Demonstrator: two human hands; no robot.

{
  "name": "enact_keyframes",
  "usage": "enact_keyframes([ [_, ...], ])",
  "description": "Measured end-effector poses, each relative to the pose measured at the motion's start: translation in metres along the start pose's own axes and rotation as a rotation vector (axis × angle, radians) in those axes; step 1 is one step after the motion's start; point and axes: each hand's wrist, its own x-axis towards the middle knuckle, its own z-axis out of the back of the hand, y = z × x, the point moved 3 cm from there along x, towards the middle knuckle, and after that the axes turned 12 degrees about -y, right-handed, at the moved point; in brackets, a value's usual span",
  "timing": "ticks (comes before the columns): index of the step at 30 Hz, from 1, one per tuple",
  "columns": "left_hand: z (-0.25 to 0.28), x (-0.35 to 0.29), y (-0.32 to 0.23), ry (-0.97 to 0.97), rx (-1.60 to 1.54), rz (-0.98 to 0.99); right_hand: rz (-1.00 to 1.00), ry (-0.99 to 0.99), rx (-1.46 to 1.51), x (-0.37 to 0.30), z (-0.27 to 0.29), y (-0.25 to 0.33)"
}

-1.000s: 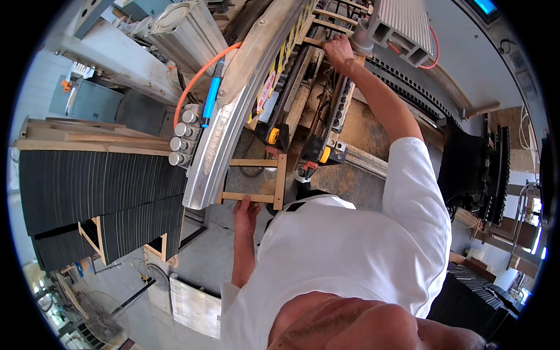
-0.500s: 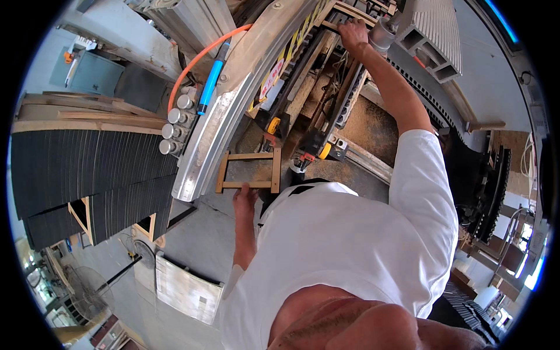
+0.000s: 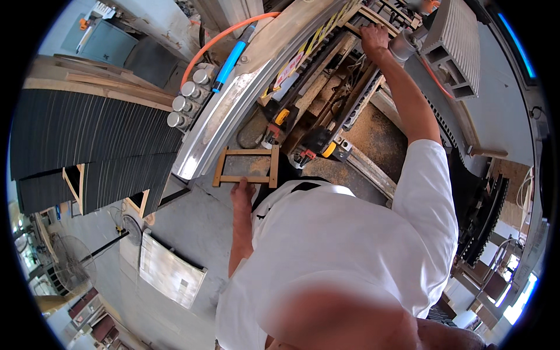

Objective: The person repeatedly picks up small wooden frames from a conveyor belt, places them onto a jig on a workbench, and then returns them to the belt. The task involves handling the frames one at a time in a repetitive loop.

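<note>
My left hand (image 3: 242, 193) is closed on the near bar of a small rectangular wooden frame (image 3: 274, 168), held low at my left side with its bars crossing near the ends. My right arm is stretched far forward over the machine. There my right hand (image 3: 374, 39) has its fingers bent over the edge of another wooden frame (image 3: 380, 19), lying at the far end of the machine's rails (image 3: 326, 70). Its fingertips are partly hidden. Right beside that hand stands a grey metal cylinder (image 3: 401, 45).
Yellow-and-red clamp parts (image 3: 281, 118) stick out at the rails' near end. Sawdust (image 3: 373, 131) covers the machine bed. A blue pen-shaped tool (image 3: 230, 65), an orange hose (image 3: 201, 53) and silver knobs (image 3: 191, 90) lie along the left beam. Dark stacked slats (image 3: 87, 128) stand further left.
The view has shifted, so the machine sits slightly further right. Both hands keep their hold on the two wooden frames, with little other visible movement.
</note>
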Motion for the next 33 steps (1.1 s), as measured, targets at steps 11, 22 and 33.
enact_keyframes([
  [11, 0.049, 0.009, 0.002, -0.058, -0.073, -0.053, -0.040, 0.022, 0.019, -0.003, -0.007, 0.003],
  [22, 0.170, 0.018, -0.032, -0.047, -0.198, -0.231, -0.244, -0.208, 0.505, -0.049, 0.116, 0.052],
  [33, 0.456, 0.017, -0.144, -0.192, -0.015, -0.502, 0.105, 0.802, 1.151, -0.333, 0.277, 0.380],
])
